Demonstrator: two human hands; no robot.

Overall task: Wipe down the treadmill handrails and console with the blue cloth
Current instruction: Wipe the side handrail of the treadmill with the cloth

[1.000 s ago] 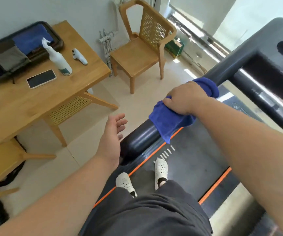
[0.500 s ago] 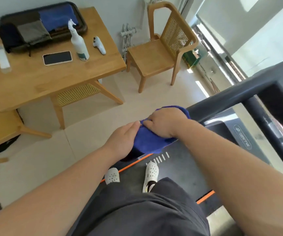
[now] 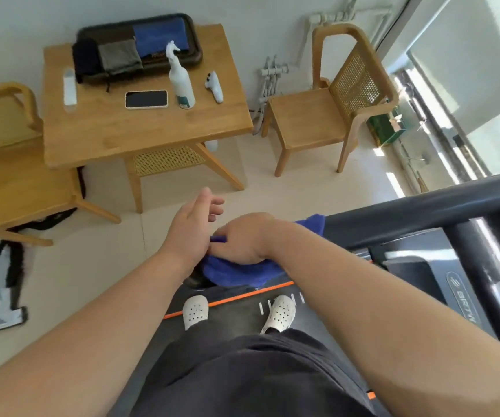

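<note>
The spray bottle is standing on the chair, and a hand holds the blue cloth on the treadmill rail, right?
Not quite. The head view shows the spray bottle standing on the wooden table, beside the phone, not on a chair. The right hand does hold the blue cloth on the handrail.

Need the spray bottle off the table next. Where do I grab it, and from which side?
I'd take the spray bottle by its tapering body below the trigger head, fingers wrapped round it. It stands upright, so come level from the near edge of the table: the tray sits behind it, the phone lies to its left and a white handset to its right.
</note>
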